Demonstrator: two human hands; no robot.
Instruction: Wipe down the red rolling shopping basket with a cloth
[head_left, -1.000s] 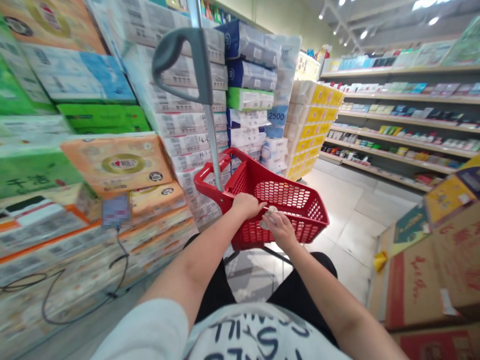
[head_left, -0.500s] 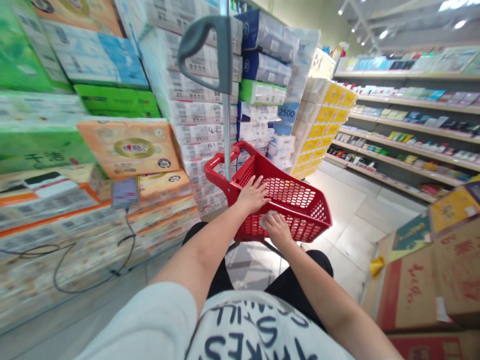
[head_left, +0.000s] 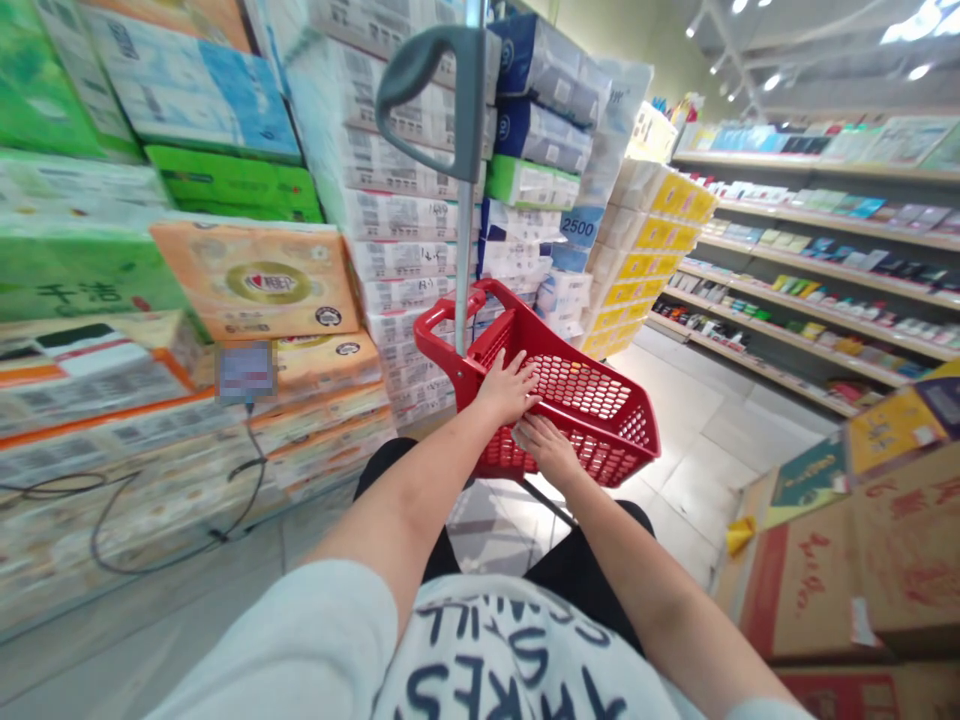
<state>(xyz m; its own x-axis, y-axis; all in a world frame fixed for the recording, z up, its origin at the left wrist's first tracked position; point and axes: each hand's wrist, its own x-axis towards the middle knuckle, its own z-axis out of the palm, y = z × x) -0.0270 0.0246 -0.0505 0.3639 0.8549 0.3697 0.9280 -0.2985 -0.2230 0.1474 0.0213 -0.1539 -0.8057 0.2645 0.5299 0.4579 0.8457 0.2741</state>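
Note:
A red plastic shopping basket (head_left: 615, 455) with a holed wall stands in front of my knees. A tall metal pole with a grey handle (head_left: 469, 110) rises at its left end. My left hand (head_left: 510, 390) lies on the near rim of the basket, fingers spread over the inside, holding nothing. Just below it, my right hand (head_left: 549, 448) presses a small crumpled whitish cloth (head_left: 519, 436) against the outer near wall. Most of the cloth is hidden under the fingers, so whether it is fabric or paper I cannot tell.
Packs of tissue paper (head_left: 270, 285) are stacked high on the left and behind the basket. A dark cable (head_left: 259, 480) hangs at the left. Cardboard boxes (head_left: 810, 580) stand on the right. Shelves with small goods (head_left: 810, 290) line the far right.
My right hand has slid slightly left and up along the basket wall with the cloth. My left hand keeps its place on the rim. The view has shifted a little.

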